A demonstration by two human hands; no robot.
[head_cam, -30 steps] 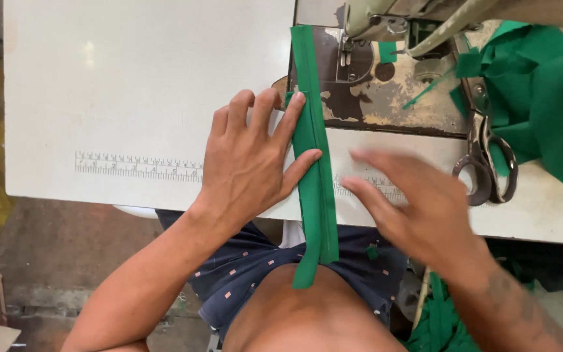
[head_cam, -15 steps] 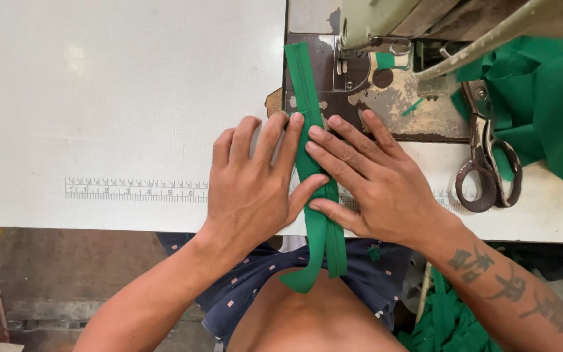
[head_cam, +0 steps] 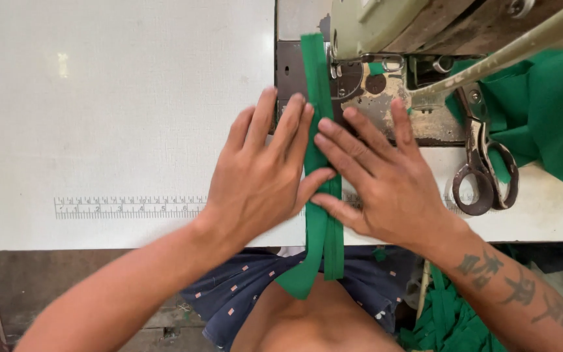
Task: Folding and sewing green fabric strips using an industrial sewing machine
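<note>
A white sewing table [head_cam: 131,98] fills the view from above, with a printed ruler strip [head_cam: 128,207] along its near edge and a worn sewing machine [head_cam: 386,26] at its far right end.

The left hand [head_cam: 262,176] lies flat, palm down, fingers spread and extended; its index finger and thumb press against the left edge of a narrow green fabric strip [head_cam: 320,221]. The right hand [head_cam: 386,176] is also flat and open, fingers fanned out; its index and middle fingertips rest on the strip, and its thumb meets the strip lower down. Neither hand closes around anything; both pin the strip to the table from opposite sides.

The strip runs straight from under the machine head, across the metal bed plate [head_cam: 386,104], between the 2 hands, and over the near table edge, where its folded end hangs above the person's lap and dark dotted shorts [head_cam: 242,293].

To the right of the right hand, a pair of metal scissors [head_cam: 480,169] lies on the table, blades pointing away. Beyond them sits a pile of green cloth [head_cam: 542,117]. More green scraps [head_cam: 444,319] lie below the table by the tattooed right forearm.
</note>
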